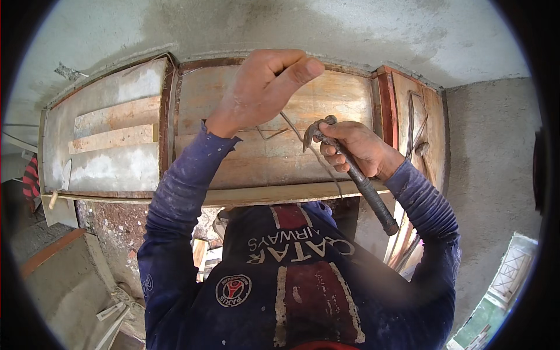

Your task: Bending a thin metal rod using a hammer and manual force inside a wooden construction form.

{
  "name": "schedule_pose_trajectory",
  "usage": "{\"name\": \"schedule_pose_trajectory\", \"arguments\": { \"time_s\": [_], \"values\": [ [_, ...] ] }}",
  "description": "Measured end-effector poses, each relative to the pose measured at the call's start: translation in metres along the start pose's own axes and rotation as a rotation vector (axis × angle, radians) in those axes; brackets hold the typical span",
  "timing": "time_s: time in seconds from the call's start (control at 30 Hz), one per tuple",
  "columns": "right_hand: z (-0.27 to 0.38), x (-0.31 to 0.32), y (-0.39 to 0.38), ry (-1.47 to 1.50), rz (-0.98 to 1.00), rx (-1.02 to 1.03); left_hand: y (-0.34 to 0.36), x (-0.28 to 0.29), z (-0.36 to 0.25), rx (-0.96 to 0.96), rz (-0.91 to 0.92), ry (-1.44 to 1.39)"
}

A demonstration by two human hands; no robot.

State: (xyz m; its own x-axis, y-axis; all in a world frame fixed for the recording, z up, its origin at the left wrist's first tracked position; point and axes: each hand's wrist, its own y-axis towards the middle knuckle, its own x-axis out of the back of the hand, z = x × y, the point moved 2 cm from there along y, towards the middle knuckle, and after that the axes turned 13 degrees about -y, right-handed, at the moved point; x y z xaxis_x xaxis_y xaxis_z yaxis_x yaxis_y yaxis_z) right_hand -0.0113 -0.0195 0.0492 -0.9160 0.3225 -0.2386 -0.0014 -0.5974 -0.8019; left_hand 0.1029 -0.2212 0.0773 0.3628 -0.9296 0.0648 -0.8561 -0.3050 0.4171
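My right hand [364, 149] is wrapped round a claw hammer [368, 195], gripping it close below its dark metal head. The hammer's black handle slants down and to the right. Raised to the left of it, my left hand [265, 87] is closed, its thumb lying along the curled fingers. Whatever that hand holds, if anything, is hidden. Thin bent metal rods [289, 123] show below my left hand and run behind the hammer head. Behind both hands is a wooden panel [233, 157] set in a reddish frame.
On the left panel lie two wooden strips [114, 137] and a trowel-like tool [65, 175] with a pale handle. Bent rods [413, 114] lie on the right panel. A board edge [274, 193] runs along the front. Grey plastered walls [490, 146] rise behind and at right.
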Motion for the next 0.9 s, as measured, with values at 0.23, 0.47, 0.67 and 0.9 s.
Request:
{"name": "schedule_pose_trajectory", "arguments": {
  "time_s": [0.23,0.47,0.67,0.9],
  "values": [
    [-0.007,-0.007,0.008,0.017,-0.04,-0.023,-0.001,-0.002,0.011,0.048,-0.014,0.076],
    [-0.002,-0.011,0.015,-0.078,-0.169,0.064,-0.002,-0.011,0.001,-0.076,-0.063,0.095],
    [0.002,-0.004,0.029,-0.161,-0.224,0.08,0.0,-0.016,-0.007,-0.098,-0.088,0.149],
    [0.004,-0.008,0.036,-0.219,-0.252,0.124,0.0,-0.014,-0.001,-0.038,-0.185,0.174]
  ]
}}
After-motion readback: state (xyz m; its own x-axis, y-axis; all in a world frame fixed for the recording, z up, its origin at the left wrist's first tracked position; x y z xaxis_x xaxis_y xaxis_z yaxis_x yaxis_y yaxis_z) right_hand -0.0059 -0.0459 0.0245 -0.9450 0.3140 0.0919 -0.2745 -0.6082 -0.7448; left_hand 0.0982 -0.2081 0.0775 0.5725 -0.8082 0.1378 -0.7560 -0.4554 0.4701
